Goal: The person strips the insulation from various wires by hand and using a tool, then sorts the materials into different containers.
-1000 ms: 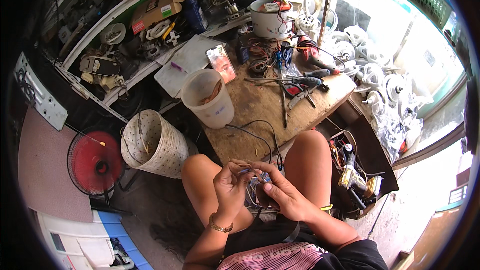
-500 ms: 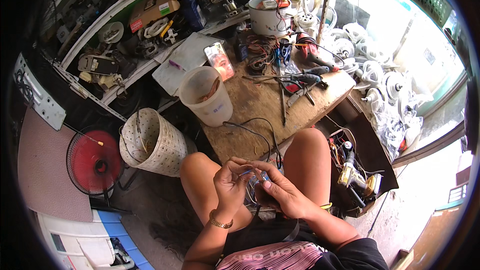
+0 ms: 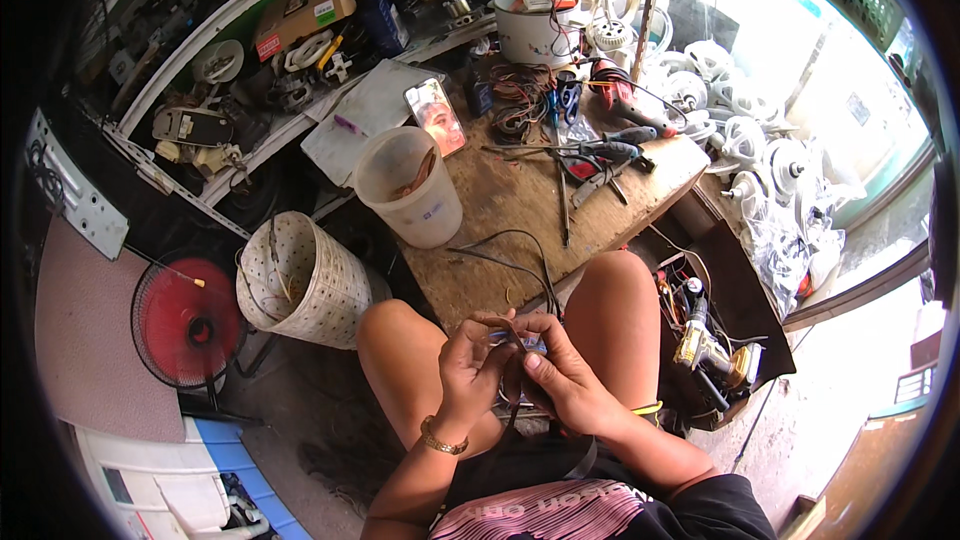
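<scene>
Both hands meet above my lap, between my bent knees. My left hand point(image 3: 468, 368), with a gold wristband point(image 3: 440, 440) at the wrist, pinches a thin brown strip point(image 3: 514, 338). The fingers of my right hand point(image 3: 572, 380) close on the same strip from the other side, its thumb pressing down near the middle. A darker brown part hangs beneath the fingers; whether it belongs to the strip I cannot tell. Something blue shows behind the fingertips, mostly hidden.
Ahead stands a wooden bench point(image 3: 510, 195) with a translucent bucket point(image 3: 425, 215) holding brown pieces, a phone point(image 3: 436, 115), pliers point(image 3: 612, 152) and black cable point(image 3: 535, 245). A spotted bin point(image 3: 335, 290) and red fan point(image 3: 190, 325) are left; a yellow drill point(image 3: 700, 345) lies right.
Both hands stay over the lap. My left thumb and fingers have shifted right along the strip, closer to my right hand, and the strip now stands more upright between them.
</scene>
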Tool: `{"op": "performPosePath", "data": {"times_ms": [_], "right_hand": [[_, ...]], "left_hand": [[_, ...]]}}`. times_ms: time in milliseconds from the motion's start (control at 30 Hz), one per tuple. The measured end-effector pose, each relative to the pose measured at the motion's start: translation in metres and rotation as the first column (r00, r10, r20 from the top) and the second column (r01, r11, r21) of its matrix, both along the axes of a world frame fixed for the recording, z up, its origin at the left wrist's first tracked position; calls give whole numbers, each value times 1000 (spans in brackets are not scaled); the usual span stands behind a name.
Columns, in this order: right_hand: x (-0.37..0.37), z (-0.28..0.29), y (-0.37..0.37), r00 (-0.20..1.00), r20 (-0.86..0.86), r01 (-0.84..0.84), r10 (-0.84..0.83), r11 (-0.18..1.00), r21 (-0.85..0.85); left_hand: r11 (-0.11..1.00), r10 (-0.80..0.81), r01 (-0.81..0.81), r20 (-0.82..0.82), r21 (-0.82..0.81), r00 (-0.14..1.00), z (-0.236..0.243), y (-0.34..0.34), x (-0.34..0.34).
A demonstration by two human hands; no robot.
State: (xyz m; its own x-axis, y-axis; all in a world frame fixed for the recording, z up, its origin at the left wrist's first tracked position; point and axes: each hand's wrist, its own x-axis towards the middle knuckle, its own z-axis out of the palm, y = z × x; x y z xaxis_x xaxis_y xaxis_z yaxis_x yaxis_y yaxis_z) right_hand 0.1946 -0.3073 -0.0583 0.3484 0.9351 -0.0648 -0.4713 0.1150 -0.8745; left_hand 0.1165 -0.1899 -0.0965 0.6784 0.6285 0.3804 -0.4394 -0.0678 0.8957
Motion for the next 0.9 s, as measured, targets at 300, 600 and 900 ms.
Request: {"op": "performPosePath", "data": {"times_ms": [300,600,900], "right_hand": [[-5,-1,-3,980,-200,-11,16,1000,25],[-4,4,-5,991,-136,6,-2,1000,28],[-6,6,-5,985,-173,28,-24,999,20]], "left_hand": [[967,-87,52,-130,-250,988,-11,0,-8],[999,50,-52,-181,-3,982,4,-4,-4],[996,92,-92,-162,10,983,4,-9,-3]]}}
